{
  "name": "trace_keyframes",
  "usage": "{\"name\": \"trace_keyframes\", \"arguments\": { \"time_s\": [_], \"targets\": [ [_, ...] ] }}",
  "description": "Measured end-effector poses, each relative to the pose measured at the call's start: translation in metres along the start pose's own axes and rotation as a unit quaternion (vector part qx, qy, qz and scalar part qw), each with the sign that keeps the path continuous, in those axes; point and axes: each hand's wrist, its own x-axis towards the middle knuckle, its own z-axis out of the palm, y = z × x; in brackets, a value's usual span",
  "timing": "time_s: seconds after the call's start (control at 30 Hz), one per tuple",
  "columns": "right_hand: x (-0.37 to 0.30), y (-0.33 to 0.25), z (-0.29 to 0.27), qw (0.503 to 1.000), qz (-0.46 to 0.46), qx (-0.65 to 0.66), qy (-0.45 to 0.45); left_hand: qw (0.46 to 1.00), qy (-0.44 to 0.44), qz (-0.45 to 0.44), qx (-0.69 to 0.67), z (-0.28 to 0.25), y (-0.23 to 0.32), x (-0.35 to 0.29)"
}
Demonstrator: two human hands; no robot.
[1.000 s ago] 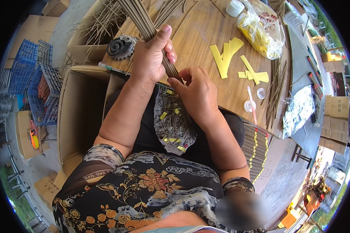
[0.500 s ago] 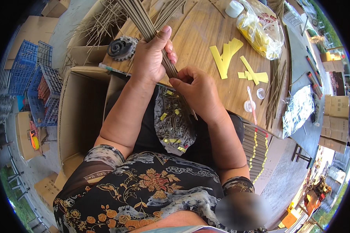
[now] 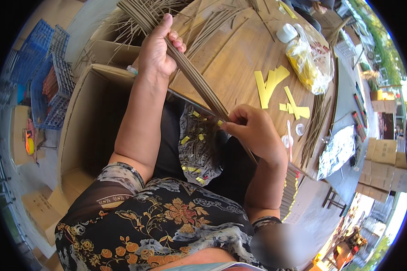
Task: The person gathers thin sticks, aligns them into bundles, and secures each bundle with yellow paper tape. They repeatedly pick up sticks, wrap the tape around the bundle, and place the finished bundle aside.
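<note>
My left hand (image 3: 160, 52) is wrapped round a thick bundle of thin brown sticks (image 3: 196, 81), which slants from upper left to lower right. At the bundle's lower end, my right hand (image 3: 256, 133) has thumb and fingers pinched together on the sticks. A thin stick end sticks out below that hand. By the right thumb tip shows a small yellow piece (image 3: 220, 123). Below the bundle, between my legs, lies a dark, shiny sheet (image 3: 187, 156) with broken sticks and yellow scraps on it. The fingers hide part of the bundle's lower end.
The wooden table (image 3: 239, 58) carries yellow paper strips (image 3: 267, 86), a clear bag with yellow contents (image 3: 305, 63), a white tub (image 3: 286, 33) and loose sticks. An open cardboard box (image 3: 92, 131) stands at my left, blue crates (image 3: 36, 49) beyond. Another person's hand (image 3: 319, 7) shows at the far edge.
My hands have moved apart: the left up and leftward, the right rightward and down. More of the bundle's length now shows between them. The whole view has shifted slightly.
</note>
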Motion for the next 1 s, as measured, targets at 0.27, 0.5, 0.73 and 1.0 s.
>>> {"name": "trace_keyframes", "arguments": {
  "time_s": [0.27, 0.5, 0.73, 1.0],
  "targets": [
    [-0.002, 0.006, -0.021, 0.995, 0.041, 0.094, 0.009, 0.997, 0.016, 0.046, -0.059, -0.025, 0.031, 0.017],
    [0.099, 0.06, -0.003, 0.98, 0.088, 0.141, 0.106, 0.99, -0.096, -0.075, -0.071, -0.005, 0.002, 0.004],
    [0.103, 0.032, 0.019, 0.974, -0.073, 0.028, 0.211, 0.991, -0.095, -0.093, -0.018, 0.007, -0.011, -0.008],
    [0.061, -0.003, 0.054, 0.988, -0.021, 0.153, -0.021, 0.985, -0.134, -0.112, 0.012, 0.015, -0.027, -0.018]
  ]
}}
